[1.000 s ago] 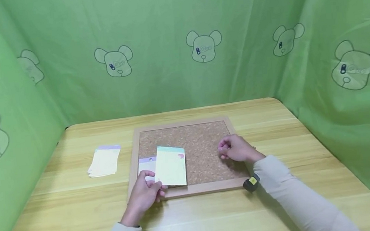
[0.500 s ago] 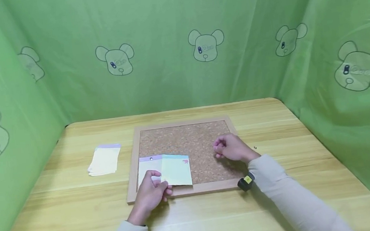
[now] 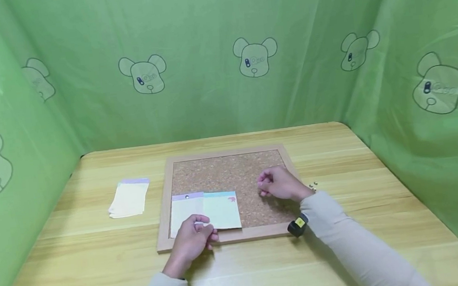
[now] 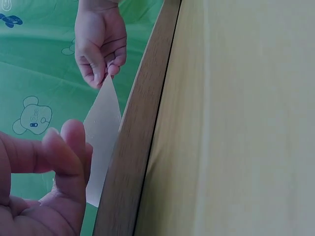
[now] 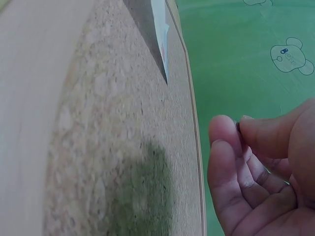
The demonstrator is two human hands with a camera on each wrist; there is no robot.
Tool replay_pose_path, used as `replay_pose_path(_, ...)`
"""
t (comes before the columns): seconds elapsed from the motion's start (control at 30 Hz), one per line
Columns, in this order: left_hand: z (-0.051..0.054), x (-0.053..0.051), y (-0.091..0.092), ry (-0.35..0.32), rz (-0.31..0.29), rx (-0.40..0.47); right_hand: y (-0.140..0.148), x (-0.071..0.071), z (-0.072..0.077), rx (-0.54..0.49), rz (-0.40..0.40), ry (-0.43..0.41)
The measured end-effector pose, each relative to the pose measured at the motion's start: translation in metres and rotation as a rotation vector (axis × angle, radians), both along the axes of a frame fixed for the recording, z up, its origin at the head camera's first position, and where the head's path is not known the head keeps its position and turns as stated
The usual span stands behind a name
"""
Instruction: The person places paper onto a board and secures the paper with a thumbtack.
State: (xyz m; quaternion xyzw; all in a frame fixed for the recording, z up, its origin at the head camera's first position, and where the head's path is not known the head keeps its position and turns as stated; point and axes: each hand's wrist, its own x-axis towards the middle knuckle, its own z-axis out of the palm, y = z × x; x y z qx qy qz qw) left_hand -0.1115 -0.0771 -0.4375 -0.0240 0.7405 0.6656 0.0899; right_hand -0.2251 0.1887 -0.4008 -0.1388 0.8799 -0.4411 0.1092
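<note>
My left hand [image 3: 193, 237] pinches the lower left part of a note with a blue top strip [image 3: 224, 211], holding it over the lower part of the cork board [image 3: 223, 169]. Beside it on the left, a purple-topped note [image 3: 183, 209] lies on the board with a round pin [image 3: 187, 197] in its strip. My right hand [image 3: 279, 184] hovers over the right half of the board; in the right wrist view its thumb and index finger pinch a small dark pin [image 5: 238, 127]. The left wrist view shows the note [image 4: 101, 132] tilted off the frame.
A stack of notes [image 3: 130, 199] lies on the table left of the board. Several small pins [image 3: 313, 185] sit on the table to the right of the board, by the right wrist. Green cloth [image 3: 208, 103] hangs behind and on both sides of the table.
My left hand has moved right and lowered the blue-topped note, so it stands beside the purple-topped one and covers less of it. My right hand has shifted left, baring several pins by the wrist.
</note>
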Motion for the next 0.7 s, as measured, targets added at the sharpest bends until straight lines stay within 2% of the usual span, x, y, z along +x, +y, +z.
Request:
replay_pose_path(0.3,-0.001,-0.002,0.009,-0.019,-0.015,-0.005,-0.01,-0.001,0.0,0.024,-0.017,0.0)
replay_pose_path(0.7,0.003,0.002,0.017,-0.007,-0.025,-0.074,-0.02,-0.001,-0.003,0.008,0.005,0.01)
